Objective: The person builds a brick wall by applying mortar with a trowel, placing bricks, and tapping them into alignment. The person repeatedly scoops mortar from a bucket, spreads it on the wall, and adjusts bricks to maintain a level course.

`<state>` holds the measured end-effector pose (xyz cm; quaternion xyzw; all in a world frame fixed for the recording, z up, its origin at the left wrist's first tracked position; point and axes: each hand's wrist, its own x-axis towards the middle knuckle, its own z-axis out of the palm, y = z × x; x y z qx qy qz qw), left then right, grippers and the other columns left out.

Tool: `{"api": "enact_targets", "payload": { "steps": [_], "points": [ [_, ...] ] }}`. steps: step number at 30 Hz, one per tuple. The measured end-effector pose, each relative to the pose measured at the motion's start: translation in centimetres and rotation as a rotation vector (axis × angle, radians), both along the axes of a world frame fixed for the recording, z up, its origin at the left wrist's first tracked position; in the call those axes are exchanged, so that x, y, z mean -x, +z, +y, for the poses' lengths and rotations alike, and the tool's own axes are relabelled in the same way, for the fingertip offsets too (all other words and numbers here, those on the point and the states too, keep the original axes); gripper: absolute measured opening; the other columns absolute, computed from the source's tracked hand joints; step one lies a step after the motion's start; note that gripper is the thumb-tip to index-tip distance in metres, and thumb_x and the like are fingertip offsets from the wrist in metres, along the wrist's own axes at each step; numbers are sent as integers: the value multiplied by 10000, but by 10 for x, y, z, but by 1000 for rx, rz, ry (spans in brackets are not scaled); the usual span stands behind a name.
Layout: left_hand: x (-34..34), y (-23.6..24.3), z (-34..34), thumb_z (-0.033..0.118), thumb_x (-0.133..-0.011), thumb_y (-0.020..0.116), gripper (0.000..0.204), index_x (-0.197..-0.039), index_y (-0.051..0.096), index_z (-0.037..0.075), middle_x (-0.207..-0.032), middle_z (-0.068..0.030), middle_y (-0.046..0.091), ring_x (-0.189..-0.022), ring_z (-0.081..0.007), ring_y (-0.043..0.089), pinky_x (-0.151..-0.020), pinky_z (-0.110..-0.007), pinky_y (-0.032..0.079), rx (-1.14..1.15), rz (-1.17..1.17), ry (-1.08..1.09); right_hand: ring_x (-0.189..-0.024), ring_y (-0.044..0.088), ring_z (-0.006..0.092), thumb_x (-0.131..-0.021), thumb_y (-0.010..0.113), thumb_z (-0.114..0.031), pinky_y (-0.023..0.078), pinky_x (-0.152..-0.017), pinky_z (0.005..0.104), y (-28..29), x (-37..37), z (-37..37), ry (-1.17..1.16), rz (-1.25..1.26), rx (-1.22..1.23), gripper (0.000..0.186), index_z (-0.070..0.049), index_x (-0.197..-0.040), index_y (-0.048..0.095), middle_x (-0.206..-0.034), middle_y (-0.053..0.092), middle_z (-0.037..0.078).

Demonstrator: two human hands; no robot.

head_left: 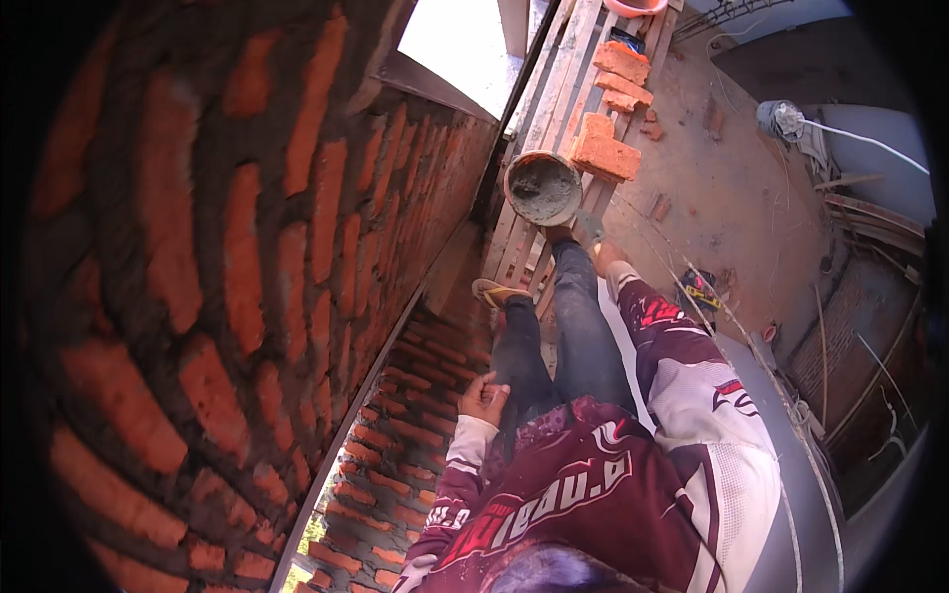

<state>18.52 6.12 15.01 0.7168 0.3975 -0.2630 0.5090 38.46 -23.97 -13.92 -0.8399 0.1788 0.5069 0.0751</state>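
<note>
My left hand (483, 399) hovers beside my thigh with its fingers curled in, and nothing shows in it. Reaching forward past my knee, my right hand (610, 259) is closed; a small pale bit shows at its fingers, but what it grips is too small to make out. Just ahead and to the left of that hand is a round bucket (513, 188) with wet grey mortar (547, 190) inside, resting on wooden planks (559, 87). Orange bricks (605, 150) lie just beyond the bucket, and several more pieces (622, 67) continue along the planks.
A rough brick wall (240, 262) with mortar joints rises close on my left. My sandalled foot (501, 293) is on the planks. Far ahead sits an orange basin (636, 6). Rods or cords (781, 395) run along my right, above a dusty floor (732, 188) with debris.
</note>
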Motion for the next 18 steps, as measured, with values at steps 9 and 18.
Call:
{"api": "enact_targets", "payload": {
  "steps": [9, 18],
  "points": [
    [82, -169, 12, 214, -920, 776, 369, -1223, 682, 25, -965, -69, 738, -865, -120, 680, -827, -308, 550, 18, 418, -32, -1002, 762, 278, -1003, 502, -215, 617, -741, 480, -159, -167, 101, 688, -198, -102, 325, -160, -1087, 811, -1084, 790, 59],
    [-56, -409, -2, 202, -871, 824, 359, -1143, 712, -5, -943, -61, 722, -838, -129, 639, -779, -309, 541, 24, 184, -190, -825, 738, 280, -983, 533, -184, 594, -618, 446, -174, -30, 47, 859, -274, -165, 314, 11, -1220, 600, -900, 693, 104]
  ]
}}
